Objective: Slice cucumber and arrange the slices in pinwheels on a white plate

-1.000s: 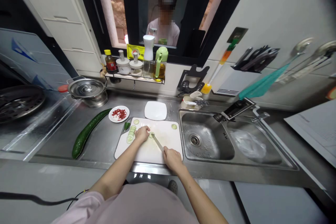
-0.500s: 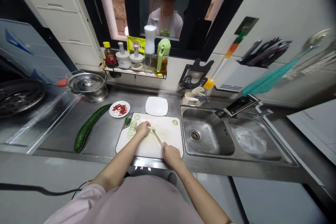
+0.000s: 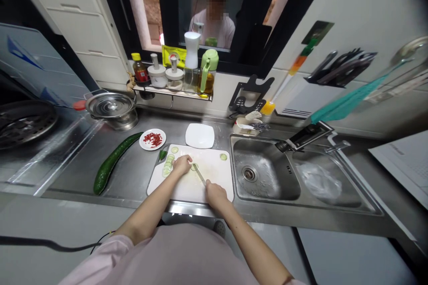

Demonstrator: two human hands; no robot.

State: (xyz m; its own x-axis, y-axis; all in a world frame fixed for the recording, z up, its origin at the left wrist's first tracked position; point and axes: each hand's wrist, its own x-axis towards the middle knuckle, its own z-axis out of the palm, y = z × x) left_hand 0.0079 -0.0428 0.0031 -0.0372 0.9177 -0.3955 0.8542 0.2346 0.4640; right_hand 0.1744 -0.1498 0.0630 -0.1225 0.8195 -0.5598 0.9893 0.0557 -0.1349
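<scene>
On the white cutting board [image 3: 187, 192], my left hand [image 3: 182, 165] is bent, its fingertips at the left edge of a single pale green cucumber slice [image 3: 194, 167]. My right hand [image 3: 216, 196] is wrapped around the handle of a small knife [image 3: 199, 174], whose tip lies on that slice. Just left of my left hand is an overlapping row of cucumber slices [image 3: 167, 167]. One more slice [image 3: 174, 150] lies above the row, and a cucumber piece [image 3: 223, 156] sits in the board's far right corner. A dark green end piece [image 3: 162, 155] lies at the upper left.
Left of the board lie a whole cucumber [image 3: 113, 164] and a plate of chopped red pieces [image 3: 153, 139]. Behind it stands a white square dish [image 3: 199, 136]. A sink [image 3: 267, 173] with a black faucet [image 3: 297, 139] adjoins on the right. Seasoning containers fill a wall rack [image 3: 174, 91]; a steel pot [image 3: 113, 109] stands back left.
My right hand and the knife have shifted very slightly left. My left hand and the slices stay where they were; the camera view has moved a little.
</scene>
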